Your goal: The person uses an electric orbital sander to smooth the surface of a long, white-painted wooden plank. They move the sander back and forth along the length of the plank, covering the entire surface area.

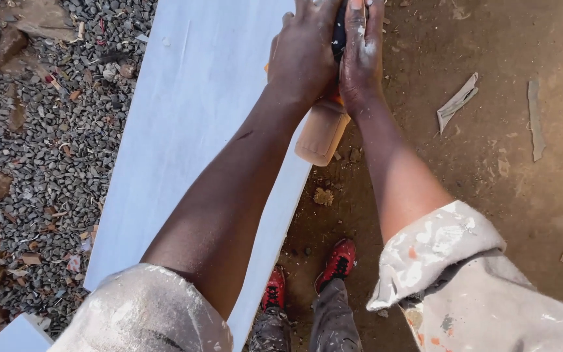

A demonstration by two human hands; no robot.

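Gripping the orange sander with both hands' fingers wrapped tight, steady flat pressure on the white board beneath them seemed wisest.

A single camera sits on the person's head and looks almost straight down. It is close to the arms, so the paint-flecked sleeves fill the near edge and the forearms run up the middle of the frame. The left hand and right hand lie at the far edge, partly cut off there. Below, at greater depth, the view takes in a pale board running from near to far, gravel on the left, bare earth on the right, and red shoes near the bottom. No second view shares the scene.
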